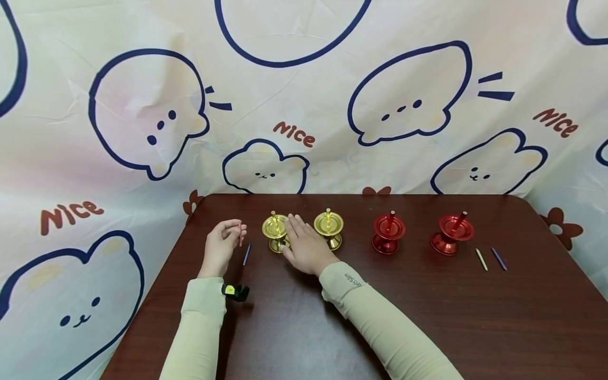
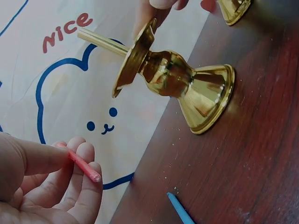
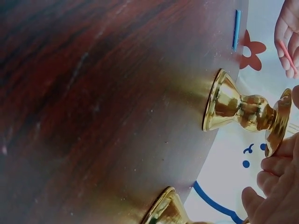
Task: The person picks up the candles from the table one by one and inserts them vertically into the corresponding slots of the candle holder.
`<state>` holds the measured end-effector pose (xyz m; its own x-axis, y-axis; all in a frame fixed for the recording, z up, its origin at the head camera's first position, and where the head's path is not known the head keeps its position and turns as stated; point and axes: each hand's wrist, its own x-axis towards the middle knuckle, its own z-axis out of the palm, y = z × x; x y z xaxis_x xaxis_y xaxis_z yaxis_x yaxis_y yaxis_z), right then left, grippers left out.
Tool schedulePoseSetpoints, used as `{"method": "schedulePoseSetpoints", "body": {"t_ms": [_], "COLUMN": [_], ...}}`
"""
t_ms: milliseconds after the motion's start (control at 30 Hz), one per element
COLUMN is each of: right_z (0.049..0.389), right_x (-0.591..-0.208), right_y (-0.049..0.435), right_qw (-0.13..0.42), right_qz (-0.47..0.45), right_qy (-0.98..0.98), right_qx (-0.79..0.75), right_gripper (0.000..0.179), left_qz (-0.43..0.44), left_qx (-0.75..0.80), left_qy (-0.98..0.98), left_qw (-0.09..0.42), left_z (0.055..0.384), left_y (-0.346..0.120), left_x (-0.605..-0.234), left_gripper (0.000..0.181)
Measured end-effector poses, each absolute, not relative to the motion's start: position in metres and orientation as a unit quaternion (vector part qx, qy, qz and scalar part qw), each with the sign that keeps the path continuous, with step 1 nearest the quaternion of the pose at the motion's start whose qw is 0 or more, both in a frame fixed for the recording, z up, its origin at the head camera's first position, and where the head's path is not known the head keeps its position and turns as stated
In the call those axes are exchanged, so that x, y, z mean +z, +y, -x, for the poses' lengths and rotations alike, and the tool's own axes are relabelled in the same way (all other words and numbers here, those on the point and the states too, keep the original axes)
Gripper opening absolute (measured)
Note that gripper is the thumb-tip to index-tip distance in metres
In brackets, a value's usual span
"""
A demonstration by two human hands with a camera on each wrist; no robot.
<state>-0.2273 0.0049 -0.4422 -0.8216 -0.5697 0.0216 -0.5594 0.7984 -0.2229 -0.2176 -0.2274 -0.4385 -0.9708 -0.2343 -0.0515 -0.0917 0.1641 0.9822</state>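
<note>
My left hand [image 1: 222, 244] pinches a thin red candle [image 2: 84, 164] between thumb and fingers, raised left of a gold candle holder [image 1: 274, 228]. That holder stands upright, with a shallow dish and a thin central post [image 2: 103, 42]. With its fingers straight, my right hand [image 1: 309, 247] reaches over from the right, fingertips right at the dish's rim. Behind it is a second gold candle holder [image 1: 329, 224], its base partly hidden by the hand. A thin blue candle [image 1: 246, 254] lies on the table between my left hand and the first holder.
Two red candle holders [image 1: 388, 232] [image 1: 448, 235] stand farther right on the dark wooden table [image 1: 294, 327]. Beside them lie a pale green candle [image 1: 482, 259] and another blue candle [image 1: 499, 259]. A patterned cloth [image 1: 332, 105] hangs behind the table.
</note>
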Motion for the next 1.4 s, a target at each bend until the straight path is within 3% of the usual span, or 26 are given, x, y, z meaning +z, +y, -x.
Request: {"method": "schedulePoseSetpoints", "body": {"t_ms": [1400], "right_z": [0.228], "right_x": [-0.45], "right_y": [0.003], "right_qw": [0.003], "right_qz": [0.294], "right_qy": [0.95], "right_qx": [-0.108], "right_gripper": [0.071], "left_qz": [-0.075], "left_qx": [-0.71], "left_qy": [-0.7], "left_qw": [0.022], "left_z": [0.222], "left_y": [-0.209], "left_x": [-0.424], "left_gripper": [0.035]}}
